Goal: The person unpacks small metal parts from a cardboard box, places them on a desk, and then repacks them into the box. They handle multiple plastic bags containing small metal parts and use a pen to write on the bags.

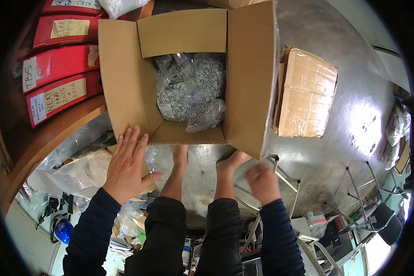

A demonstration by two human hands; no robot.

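An open cardboard box (250, 69) stands in front of me with its flaps spread. Inside lie clear plastic bags (191, 87) filled with many small grey pieces, too small to name for sure. My left hand (129, 165) is open, its fingers stretched and its thumb apart, with the fingertips at the lower end of the box's left flap. Below the lower end of the right flap is my right hand (263, 181), apart from the box. Motion blurs its fingers, which look curled, and nothing shows in them.
Red binders (60, 66) sit on a wooden shelf (55, 142) at the left. Right of the box is a stack of flattened cardboard (307, 93) on the grey floor. Metal-legged stools (293, 184) and a black-seated chair (385, 223) stand at right; a blue helmet (63, 229) is lower left.
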